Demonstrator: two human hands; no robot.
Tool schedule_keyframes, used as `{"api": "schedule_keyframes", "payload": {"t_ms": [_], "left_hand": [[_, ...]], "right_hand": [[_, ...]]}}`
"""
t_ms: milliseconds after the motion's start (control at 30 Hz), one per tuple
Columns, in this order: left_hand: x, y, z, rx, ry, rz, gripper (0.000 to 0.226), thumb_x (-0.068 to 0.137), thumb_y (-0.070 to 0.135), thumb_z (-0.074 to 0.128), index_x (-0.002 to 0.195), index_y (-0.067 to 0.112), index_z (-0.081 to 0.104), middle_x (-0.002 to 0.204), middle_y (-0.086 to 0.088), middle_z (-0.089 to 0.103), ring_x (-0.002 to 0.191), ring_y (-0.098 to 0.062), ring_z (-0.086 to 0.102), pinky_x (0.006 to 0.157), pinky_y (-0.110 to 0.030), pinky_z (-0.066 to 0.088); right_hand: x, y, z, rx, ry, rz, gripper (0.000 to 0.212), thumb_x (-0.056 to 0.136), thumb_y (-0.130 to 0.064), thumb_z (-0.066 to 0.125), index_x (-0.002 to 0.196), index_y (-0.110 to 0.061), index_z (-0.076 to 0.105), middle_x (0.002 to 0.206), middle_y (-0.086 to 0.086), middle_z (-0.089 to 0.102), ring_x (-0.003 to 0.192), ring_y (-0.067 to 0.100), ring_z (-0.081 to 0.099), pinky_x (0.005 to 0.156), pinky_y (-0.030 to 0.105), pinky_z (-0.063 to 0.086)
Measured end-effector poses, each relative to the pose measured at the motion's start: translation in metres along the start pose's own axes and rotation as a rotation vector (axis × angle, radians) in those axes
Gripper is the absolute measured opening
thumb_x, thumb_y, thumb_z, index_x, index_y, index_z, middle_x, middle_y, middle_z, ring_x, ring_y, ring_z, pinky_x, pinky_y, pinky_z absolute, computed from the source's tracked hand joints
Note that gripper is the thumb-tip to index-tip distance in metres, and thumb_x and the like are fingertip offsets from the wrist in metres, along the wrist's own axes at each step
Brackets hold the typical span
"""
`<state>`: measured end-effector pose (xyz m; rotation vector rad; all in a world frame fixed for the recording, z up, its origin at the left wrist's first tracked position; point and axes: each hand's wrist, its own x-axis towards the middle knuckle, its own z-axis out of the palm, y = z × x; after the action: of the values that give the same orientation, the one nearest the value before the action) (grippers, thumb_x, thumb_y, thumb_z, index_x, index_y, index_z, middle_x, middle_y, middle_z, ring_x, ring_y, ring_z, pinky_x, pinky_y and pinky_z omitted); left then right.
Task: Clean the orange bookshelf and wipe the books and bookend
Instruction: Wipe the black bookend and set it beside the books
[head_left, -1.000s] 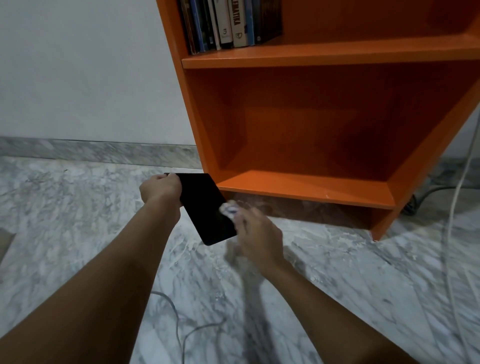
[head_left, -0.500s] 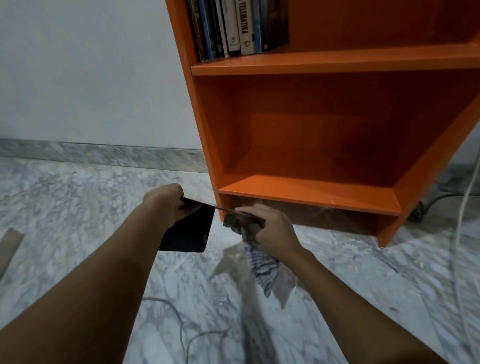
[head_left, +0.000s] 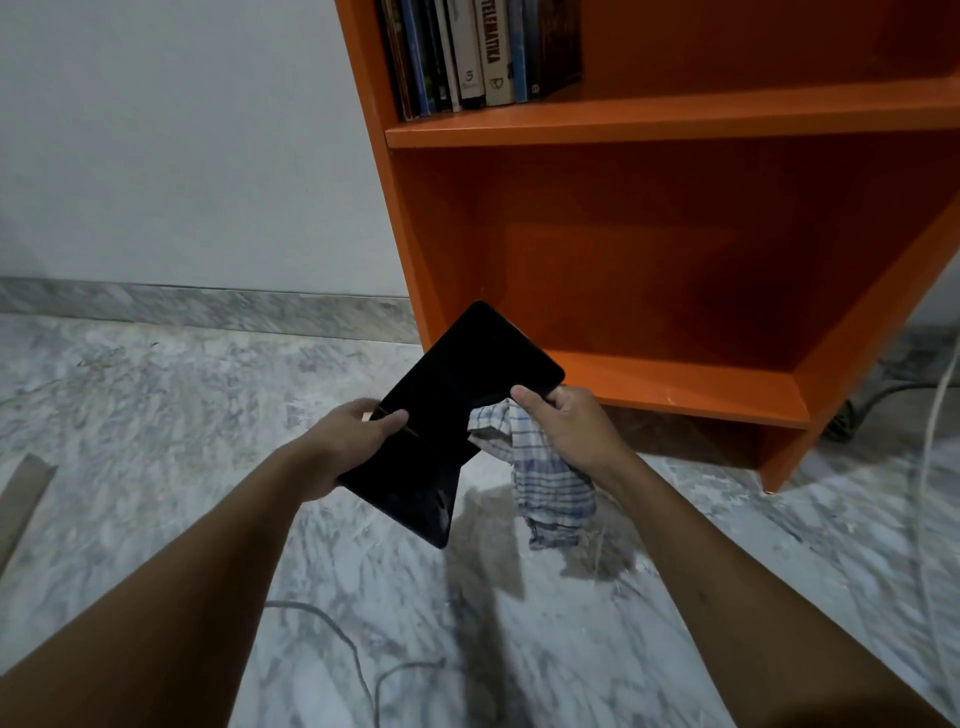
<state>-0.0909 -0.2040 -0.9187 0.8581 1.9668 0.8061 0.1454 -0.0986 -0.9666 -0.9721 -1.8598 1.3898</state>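
I hold a black L-shaped bookend (head_left: 457, 384) above the floor, in front of the orange bookshelf (head_left: 675, 119). My left hand (head_left: 353, 431) grips it at the bend, thumb on top. My right hand (head_left: 566, 426) pinches the bookend's upper plate at its right corner and also holds a blue-and-white checked cloth (head_left: 545, 478), which hangs down below it. Several books (head_left: 483, 52) stand upright at the left end of the upper shelf. The lower shelf compartment holds nothing.
The marble floor (head_left: 156, 415) runs to a white wall with a marble skirting. A thin grey cable (head_left: 332, 634) lies on the floor between my arms. A white cord (head_left: 930, 447) and black cable hang at the right of the shelf. A cardboard piece (head_left: 21, 499) lies at far left.
The bookend has turned from edge-on to its flat upper plate facing me and risen toward the shelf. My right hand moved to its right corner; the cloth now hangs free below.
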Motion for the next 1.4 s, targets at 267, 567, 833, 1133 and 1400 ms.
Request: {"api": "schedule_keyframes", "payload": {"t_ms": [267,567,833,1133,1400], "left_hand": [[0.009,0.007,0.003,0.242,0.075,0.255,0.024,0.094,0.035,0.064,0.088,0.012,0.068,0.08,-0.007,0.071,0.072,-0.02,0.069,0.06,-0.026,0.053],[0.015,0.004,0.04,0.264,0.378,0.616,0.034,0.098,0.013,0.057,0.069,0.008,0.041,0.056,-0.004,0.046,0.049,-0.007,0.039,0.046,-0.016,0.033],[0.009,0.004,0.032,0.169,0.425,0.578,0.03,0.099,0.024,0.058,0.075,0.007,0.051,0.066,-0.015,0.059,0.055,-0.018,0.049,0.048,-0.025,0.034],[0.013,0.022,0.031,0.162,0.354,0.573,0.03,0.1,0.027,0.056,0.081,0.005,0.053,0.069,-0.017,0.063,0.056,-0.019,0.051,0.047,-0.024,0.036],[0.012,0.019,0.023,-0.084,0.186,0.428,0.025,0.098,0.02,0.061,0.084,-0.002,0.06,0.065,-0.013,0.069,0.047,-0.012,0.062,0.044,-0.021,0.048]], "right_hand": [[0.001,0.005,0.008,0.041,0.075,-0.081,0.01,0.101,-0.039,0.052,0.107,-0.043,0.058,0.063,0.024,0.03,0.045,0.015,0.02,0.051,0.039,0.022],[0.0,-0.005,0.086,0.126,0.262,0.047,0.023,0.096,-0.038,0.059,0.097,-0.016,0.055,0.089,-0.003,0.059,0.08,0.007,0.057,0.069,0.022,0.043],[0.004,0.058,0.087,-0.22,0.117,0.016,0.025,0.102,-0.026,0.044,0.105,-0.013,0.066,0.1,0.004,0.062,0.092,0.019,0.056,0.078,0.037,0.044],[0.007,0.013,0.051,-0.002,0.474,-0.056,0.023,0.101,-0.021,0.053,0.093,-0.007,0.07,0.084,-0.001,0.067,0.075,-0.002,0.057,0.065,0.014,0.041],[0.006,-0.005,0.046,-0.266,-0.132,-0.123,0.025,0.096,-0.032,0.063,0.114,-0.016,0.071,0.117,-0.003,0.065,0.107,0.006,0.059,0.083,0.015,0.04]]}}
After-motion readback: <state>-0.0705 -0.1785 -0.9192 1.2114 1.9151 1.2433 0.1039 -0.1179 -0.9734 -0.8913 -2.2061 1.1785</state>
